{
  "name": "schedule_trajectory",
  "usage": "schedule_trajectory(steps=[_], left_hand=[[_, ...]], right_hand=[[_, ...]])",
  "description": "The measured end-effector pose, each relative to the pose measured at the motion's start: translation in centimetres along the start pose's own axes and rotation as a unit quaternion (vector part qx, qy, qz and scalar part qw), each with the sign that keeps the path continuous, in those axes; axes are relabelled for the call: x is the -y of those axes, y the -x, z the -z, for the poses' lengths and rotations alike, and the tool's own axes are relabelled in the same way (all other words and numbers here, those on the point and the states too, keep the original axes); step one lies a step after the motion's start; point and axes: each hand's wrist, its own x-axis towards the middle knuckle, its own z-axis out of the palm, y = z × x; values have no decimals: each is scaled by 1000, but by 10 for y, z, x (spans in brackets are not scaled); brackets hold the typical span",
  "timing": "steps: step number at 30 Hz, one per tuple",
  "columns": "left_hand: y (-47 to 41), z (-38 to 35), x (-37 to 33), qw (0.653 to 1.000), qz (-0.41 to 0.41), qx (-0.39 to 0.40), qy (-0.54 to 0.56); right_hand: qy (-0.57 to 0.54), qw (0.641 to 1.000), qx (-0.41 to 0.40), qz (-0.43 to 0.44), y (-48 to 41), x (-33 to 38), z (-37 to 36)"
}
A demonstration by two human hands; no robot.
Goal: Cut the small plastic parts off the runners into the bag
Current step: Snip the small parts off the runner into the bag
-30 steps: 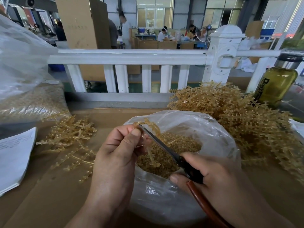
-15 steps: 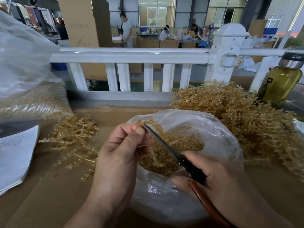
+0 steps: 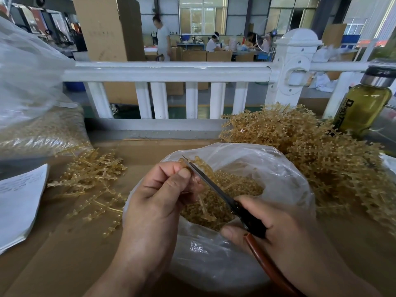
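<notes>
Head view: the left hand pinches a runner between thumb and curled fingers, over the mouth of the bag. The right hand is wrapped round the handles of the scissors. Their blades reach up and left to the runner, just beside the left thumb. They are seen edge-on, so I cannot tell whether they gape or meet.

The step looks like snipping parts off this runner. To do it well, each cut should fall close against the part, with the runner above the opening so the pieces drop onto the cut parts already inside. The left fingers should turn the runner to bring each branch to the blades, with the thumb kept back from the edge. The blade tips are best kept off the thin film of the bag, which would probably nick easily.

A large pile of uncut runners lies to the right, touching the bag. Sparser runners, which look stripped, lie to the left on the cardboard.
</notes>
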Motion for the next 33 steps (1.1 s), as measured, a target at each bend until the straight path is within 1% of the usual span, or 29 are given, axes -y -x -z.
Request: schedule_trajectory(steps=[6,12,23,33], left_hand=[[1,-3,0,1000,24,5,19],[1,-3,-1,999,26,6,17],[2,-5,-4,999,27,5,26],[3,-4,-3,999,28,4,36]], right_hand=[[-5,1000,-4,-5,0,0,-1],[7,1000,3,6,-1,-2,0],[26,999,-25,16,-1,1,-1],[22,1000,-6,0,0,6,3]])
